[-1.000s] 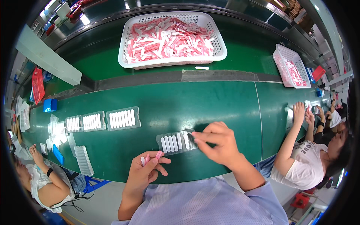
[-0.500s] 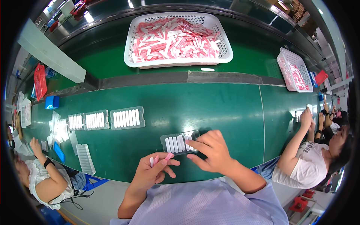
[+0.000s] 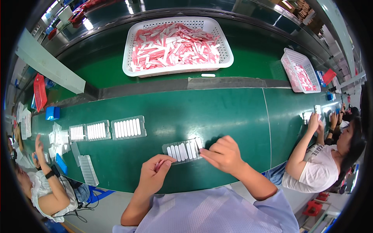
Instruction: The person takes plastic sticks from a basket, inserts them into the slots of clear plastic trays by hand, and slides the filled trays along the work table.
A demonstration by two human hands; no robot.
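Filled trays far left: three clear trays [image 3: 107,130] of white sticks lie in a row on the green surface [image 3: 233,112], well apart from both hands, to the left and a little farther off.
Empty tray: one clear tray [image 3: 88,170] lies at the near left edge, on a slant.
Left hand: the left hand [image 3: 153,174] sits near the body, fingers curled together on a few pink sticks [image 3: 158,166]; how many it holds I cannot tell.
Tray in work: a clear tray [image 3: 182,150] with white sticks standing side by side lies just far and right of the left hand, between the two hands. Its long axis runs left to right, tilted slightly up on the right; each stick in it lies near-to-far.
Right hand: the right hand [image 3: 223,155] touches the tray's right end, thumb and forefinger pinched together at the last slot; whether a stick is in the pinch I cannot tell.
Nearer hand: the right one is at the tray, the left just short of it.
Basket: a white basket [image 3: 176,69] of pink and white sticks stands far off, straight ahead.
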